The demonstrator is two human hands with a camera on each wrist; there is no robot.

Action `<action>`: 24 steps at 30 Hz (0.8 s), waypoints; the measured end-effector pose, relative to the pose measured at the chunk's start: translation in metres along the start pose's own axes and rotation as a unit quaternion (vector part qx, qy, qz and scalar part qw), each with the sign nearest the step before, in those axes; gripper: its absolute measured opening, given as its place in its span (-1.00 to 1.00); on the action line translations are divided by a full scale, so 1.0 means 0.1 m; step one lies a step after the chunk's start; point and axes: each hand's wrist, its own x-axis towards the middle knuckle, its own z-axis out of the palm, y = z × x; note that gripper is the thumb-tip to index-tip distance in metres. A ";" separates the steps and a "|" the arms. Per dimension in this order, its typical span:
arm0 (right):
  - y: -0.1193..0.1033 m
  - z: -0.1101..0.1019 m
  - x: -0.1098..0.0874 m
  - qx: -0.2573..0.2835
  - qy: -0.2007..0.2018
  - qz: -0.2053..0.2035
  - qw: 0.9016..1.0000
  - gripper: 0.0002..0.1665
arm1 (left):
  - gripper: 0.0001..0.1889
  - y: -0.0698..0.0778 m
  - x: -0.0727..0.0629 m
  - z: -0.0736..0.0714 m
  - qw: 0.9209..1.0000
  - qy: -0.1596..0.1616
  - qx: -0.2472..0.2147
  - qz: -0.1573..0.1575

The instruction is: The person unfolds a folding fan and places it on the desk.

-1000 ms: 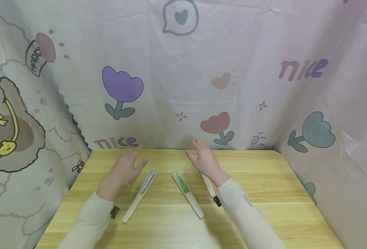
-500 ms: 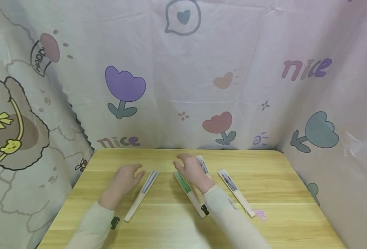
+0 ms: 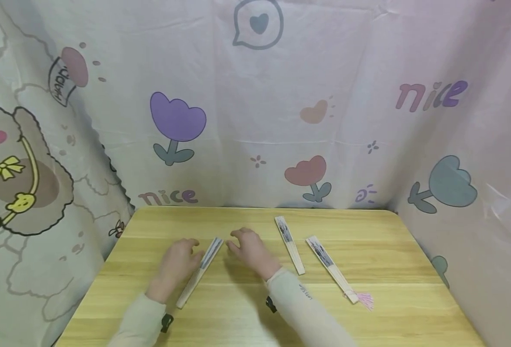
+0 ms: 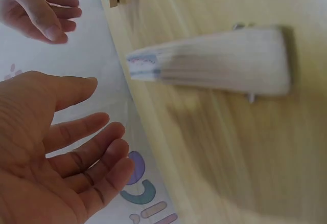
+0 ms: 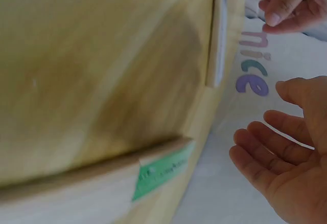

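Note:
A folded hand fan with a blue-grey end (image 3: 200,272) lies slanted on the table. My left hand (image 3: 177,265) hovers at its left side with loosely bent fingers and nothing in them. Over the middle of the table is my right hand (image 3: 253,253), also holding nothing, its fingertips just right of that fan's top end. In the right wrist view a green-ended folded fan (image 5: 161,175) lies below the right hand; in the head view the right hand and forearm hide it. The left wrist view shows the blue-grey fan's pale ribs (image 4: 225,60) with a metal pin through them.
To the right lie two more folded fans, one short (image 3: 290,245) and one longer (image 3: 331,267) with a pink tassel (image 3: 365,300). The wooden table (image 3: 351,224) meets patterned cloth (image 3: 247,120) at its back edge and sides.
My right hand has moved left and down, off the short fan and across the green-ended one, which it now covers. My left hand has come lower, closer to the blue-grey fan. The fans have stayed put.

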 end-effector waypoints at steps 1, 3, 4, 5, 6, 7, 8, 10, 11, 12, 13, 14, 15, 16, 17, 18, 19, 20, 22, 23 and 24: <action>-0.01 0.03 0.00 -0.005 -0.002 0.001 1.000 -0.57 | -0.59 0.00 -0.01 0.02 1.000 -0.002 -0.004 -0.005; -0.03 0.09 0.00 -0.014 0.000 -0.003 1.000 -0.60 | -0.58 0.00 -0.03 0.05 1.000 -0.004 -0.007 -0.010; -0.04 0.11 0.00 -0.017 0.000 -0.006 1.000 -0.60 | -0.58 0.00 -0.03 0.07 1.000 -0.005 -0.008 -0.014; -0.05 0.14 0.00 -0.020 0.000 -0.009 1.000 -0.61 | -0.57 0.01 -0.04 0.09 1.000 -0.006 -0.008 -0.017; -0.07 0.16 0.00 -0.021 -0.001 -0.011 1.000 -0.62 | -0.57 0.00 -0.05 0.10 1.000 -0.007 -0.009 -0.019; -0.08 0.18 0.00 -0.022 -0.002 -0.013 1.000 -0.62 | -0.57 0.00 -0.06 0.12 1.000 -0.008 -0.007 -0.023; -0.09 0.20 0.00 -0.022 -0.003 -0.016 1.000 -0.63 | -0.56 0.00 -0.06 0.14 1.000 -0.009 -0.008 -0.026; -0.11 0.25 0.00 -0.019 -0.013 -0.016 1.000 -0.62 | -0.55 0.00 -0.07 0.16 0.999 -0.011 -0.008 -0.029; -0.12 0.27 0.00 -0.022 -0.016 -0.017 0.999 -0.61 | -0.55 0.00 -0.08 0.17 0.999 -0.011 -0.009 -0.029; -0.13 0.30 0.00 -0.022 -0.020 -0.019 0.999 -0.61 | -0.55 0.00 -0.08 0.19 0.999 -0.012 -0.007 -0.029; -0.14 0.32 0.00 -0.025 -0.024 -0.020 0.999 -0.61 | -0.55 0.00 -0.09 0.20 1.000 -0.011 -0.005 -0.028; -0.14 0.35 0.01 -0.028 -0.026 -0.023 0.999 -0.61 | -0.55 0.00 -0.09 0.21 1.000 -0.009 -0.003 -0.025; -0.14 0.37 0.01 -0.032 -0.029 -0.024 0.999 -0.62 | -0.55 0.00 -0.10 0.23 1.000 -0.006 -0.001 -0.023; -0.14 0.39 0.01 -0.038 -0.028 -0.027 0.999 -0.63 | -0.56 0.00 -0.10 0.24 1.000 -0.003 0.002 -0.022; -0.15 0.41 0.01 -0.045 -0.026 -0.031 0.998 -0.64 | -0.56 0.00 -0.11 0.25 1.000 -0.001 0.003 -0.020; -0.15 0.43 0.01 -0.049 -0.025 -0.033 0.998 -0.65 | -0.56 0.00 -0.11 0.25 1.000 0.000 0.001 -0.021; -0.14 0.44 0.01 -0.054 -0.025 -0.033 0.998 -0.66 | -0.57 0.00 -0.12 0.26 1.000 0.002 0.000 -0.020; -0.14 0.45 0.00 -0.057 -0.025 -0.035 0.997 -0.66 | -0.57 0.00 -0.12 0.27 1.000 0.003 -0.002 -0.020; -0.15 0.47 0.00 -0.068 -0.026 -0.036 0.997 -0.67 | -0.57 0.00 -0.14 0.28 1.000 0.004 -0.004 -0.021; -0.15 0.47 -0.01 -0.074 -0.028 -0.037 0.996 -0.66 | -0.57 0.01 -0.15 0.28 1.000 0.005 -0.005 -0.021; -0.15 0.48 -0.01 -0.078 -0.029 -0.038 0.996 -0.67 | -0.57 0.01 -0.15 0.29 1.000 0.005 -0.007 -0.021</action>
